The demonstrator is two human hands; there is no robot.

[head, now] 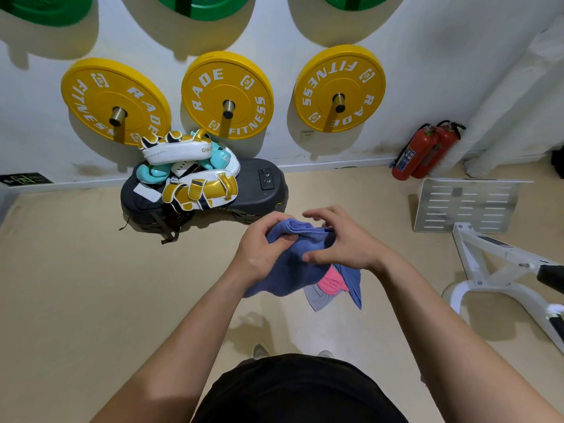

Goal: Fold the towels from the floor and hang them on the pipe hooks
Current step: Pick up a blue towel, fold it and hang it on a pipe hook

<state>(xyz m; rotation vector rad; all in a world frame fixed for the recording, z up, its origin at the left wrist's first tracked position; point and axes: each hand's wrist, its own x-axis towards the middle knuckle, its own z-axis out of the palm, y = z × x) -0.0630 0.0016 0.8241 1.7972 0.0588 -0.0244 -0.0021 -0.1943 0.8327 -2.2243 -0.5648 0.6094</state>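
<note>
1. Towels: three seen. One blue towel held up in both hands above the floor; a pink towel and a grey towel show below it, partly hidden. Cannot tell whether those two lie on the floor or hang with the blue one.
2. Hands: two. Left hand pinches the blue towel's upper edge, fingers closed on the cloth. Right hand is at the same edge, thumb against the fabric, upper fingers spread and lifted; firm hold on that side cannot be told.
3. Weight plates: three yellow plates on wall pegs in a row; parts of three green plates above them, cut off by the frame.
4. Fire extinguishers: two, red, standing together against the wall, right of the plates.
5. Black padded platform against the wall, just beyond the hands, piled with gold-and-white strike pads and teal gloves.
6. White perforated metal plate and white machine frame crowd the right side.
7. Open room: bare floor wide on the left and in front of the person's feet.
8. Surface: beige, smooth floor; white wall with scuffs near the base.
</note>
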